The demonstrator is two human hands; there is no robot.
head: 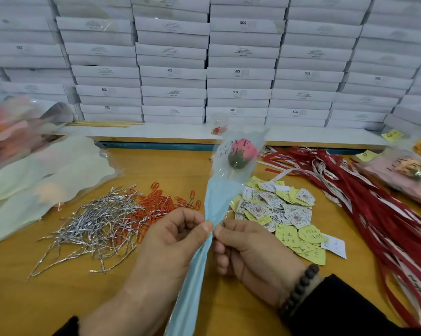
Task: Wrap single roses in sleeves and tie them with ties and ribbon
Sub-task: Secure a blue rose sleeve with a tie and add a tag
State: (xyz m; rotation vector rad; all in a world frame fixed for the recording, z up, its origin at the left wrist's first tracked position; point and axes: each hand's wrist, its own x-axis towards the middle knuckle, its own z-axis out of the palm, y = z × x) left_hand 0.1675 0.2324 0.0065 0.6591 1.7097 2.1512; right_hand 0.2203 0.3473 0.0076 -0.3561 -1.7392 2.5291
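A single rose (243,151) with a round pink head and dark green base stands nearly upright above the middle of the wooden surface (59,299), held in a sleeve (219,197). The sleeve is clear film at the top, printed "LOVE YOU", and pale blue paper below, gathered into a narrow pleated tail that runs down toward the lower edge of view.

The left hand (170,248) grips the gathered neck of the sleeve from its left side, thumb and fingers curled round the blue paper. The right hand (250,253), on the sleeve's right side, has its fingers curled in, thumb and forefinger pinching at the same neck; whether a thin tie is between them I cannot tell. A dark beaded bracelet (299,289) circles the right wrist above a black cuff.

Left of the sleeve lies a loose heap of crinkled silver wire ties (95,224), with orange paper clips (161,204) between that heap and the sleeve. Right of the sleeve sits a pile of small printed tags and yellow handwritten notes (284,214), then long red and white ribbons (374,204). Far left of the sleeve are pale, wavy-edged spare sleeves (42,175). Behind it, stacked flat white boxes (173,71) form a wall.
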